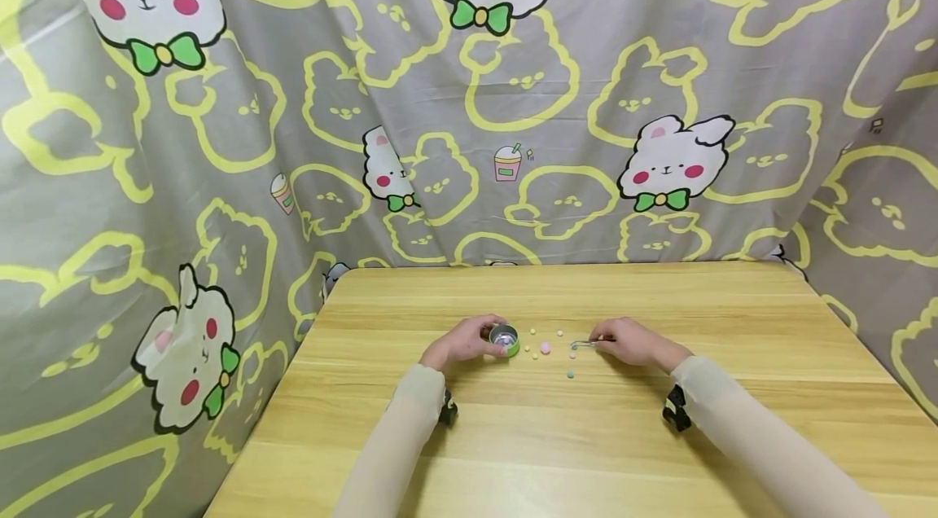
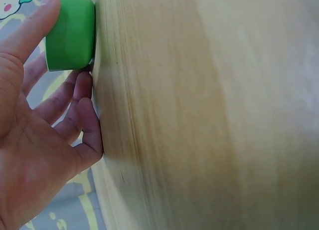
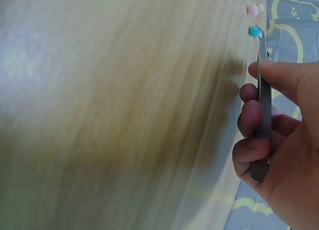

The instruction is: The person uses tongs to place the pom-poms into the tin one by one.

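My left hand (image 1: 471, 340) holds a small round green tin (image 2: 72, 35) by its sides, thumb on the near side. The tin stands upright and open-topped on the table, and its shiny inside has something small in it, too small to tell. To the right, my right hand (image 1: 632, 340) grips metal tweezers (image 3: 264, 110) between thumb and fingers, their tips pointing left. Those tips are at a small teal ball (image 3: 254, 31); whether they pinch it or only lie beside it I cannot tell. A pale pink ball (image 3: 252, 10) lies close to the tips.
Between the hands lie several loose small balls: a larger pink one (image 1: 545, 348), pale yellow ones such as this ball (image 1: 535, 356), and a second teal ball (image 1: 570, 375) nearer me. The wooden table (image 1: 542, 453) ends at a patterned curtain (image 1: 454, 176) behind and at the sides.
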Motion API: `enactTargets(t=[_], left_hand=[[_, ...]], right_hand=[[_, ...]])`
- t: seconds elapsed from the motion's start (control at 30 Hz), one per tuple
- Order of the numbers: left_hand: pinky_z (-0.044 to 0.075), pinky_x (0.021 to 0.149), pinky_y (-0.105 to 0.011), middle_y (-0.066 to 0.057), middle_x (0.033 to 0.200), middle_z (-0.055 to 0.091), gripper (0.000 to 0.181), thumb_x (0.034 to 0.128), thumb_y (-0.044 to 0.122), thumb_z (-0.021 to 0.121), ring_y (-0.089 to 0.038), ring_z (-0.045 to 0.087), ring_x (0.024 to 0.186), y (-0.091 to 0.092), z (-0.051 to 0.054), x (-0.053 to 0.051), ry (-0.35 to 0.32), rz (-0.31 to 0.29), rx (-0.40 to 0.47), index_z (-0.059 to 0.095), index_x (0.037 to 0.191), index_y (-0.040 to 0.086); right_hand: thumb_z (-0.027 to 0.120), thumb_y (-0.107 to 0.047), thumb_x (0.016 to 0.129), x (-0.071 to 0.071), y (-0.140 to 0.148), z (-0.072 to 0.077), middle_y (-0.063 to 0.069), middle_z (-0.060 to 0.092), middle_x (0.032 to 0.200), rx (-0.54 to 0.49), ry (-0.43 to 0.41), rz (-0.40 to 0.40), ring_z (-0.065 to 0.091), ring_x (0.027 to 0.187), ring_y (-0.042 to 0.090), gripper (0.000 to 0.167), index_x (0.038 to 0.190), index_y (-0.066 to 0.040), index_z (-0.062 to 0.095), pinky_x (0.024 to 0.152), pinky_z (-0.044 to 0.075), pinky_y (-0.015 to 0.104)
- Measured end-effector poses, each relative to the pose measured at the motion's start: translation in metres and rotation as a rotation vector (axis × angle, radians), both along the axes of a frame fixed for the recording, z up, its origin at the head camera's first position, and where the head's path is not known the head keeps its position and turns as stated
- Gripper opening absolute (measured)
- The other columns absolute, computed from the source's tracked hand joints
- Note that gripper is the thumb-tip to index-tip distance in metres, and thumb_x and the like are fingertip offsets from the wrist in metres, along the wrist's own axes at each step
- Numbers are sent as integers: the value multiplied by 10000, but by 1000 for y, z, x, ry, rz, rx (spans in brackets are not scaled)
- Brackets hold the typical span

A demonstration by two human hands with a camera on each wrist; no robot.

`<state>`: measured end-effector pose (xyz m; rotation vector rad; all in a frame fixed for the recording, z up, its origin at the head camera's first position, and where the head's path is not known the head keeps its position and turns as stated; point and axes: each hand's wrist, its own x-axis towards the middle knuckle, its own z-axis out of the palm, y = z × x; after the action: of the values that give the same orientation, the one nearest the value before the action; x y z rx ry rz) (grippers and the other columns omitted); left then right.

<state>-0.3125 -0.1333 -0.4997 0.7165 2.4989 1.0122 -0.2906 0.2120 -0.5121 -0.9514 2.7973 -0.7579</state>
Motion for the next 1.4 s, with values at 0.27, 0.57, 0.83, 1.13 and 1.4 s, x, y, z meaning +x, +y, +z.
enactTargets(t=[0.27,0.57,0.83,1.13,1.4], left_hand=[[428,853,-319,39,1079,594,526,832,293,744,-128,538,974,0,0,0,10,0,-6,546,1304,174],[431,858,-333,33,1082,597,525,829,286,747,-138,547,974,-1,1,0,-7,6,16,547,1301,172],[428,859,-332,26,1081,597,520,823,286,753,-146,551,974,-1,1,0,-8,13,14,555,1292,182],[428,861,-334,9,1076,597,527,824,281,753,-137,547,963,-1,1,1,-19,17,12,551,1299,176],[426,869,-336,16,1076,591,534,822,275,755,-133,542,966,1,2,2,-18,21,1,547,1303,173]], right_hand=[[584,-89,931,4,1,4,-13,658,942,-33,-28,-17,595,862,157,130,990,-92,700,735,464,382],[540,-91,954,6,5,4,32,657,997,-118,-111,-89,573,874,171,177,1052,-76,687,752,450,389],[536,-112,963,3,6,8,31,648,973,-136,-138,-117,529,797,144,195,1082,-63,683,701,436,354],[550,-122,956,1,-2,17,39,644,921,-149,-120,-101,459,672,129,204,1089,-32,677,618,379,305],[553,-106,952,-4,-19,29,74,652,918,-159,-129,-67,465,669,112,206,1086,-7,674,598,387,272]])
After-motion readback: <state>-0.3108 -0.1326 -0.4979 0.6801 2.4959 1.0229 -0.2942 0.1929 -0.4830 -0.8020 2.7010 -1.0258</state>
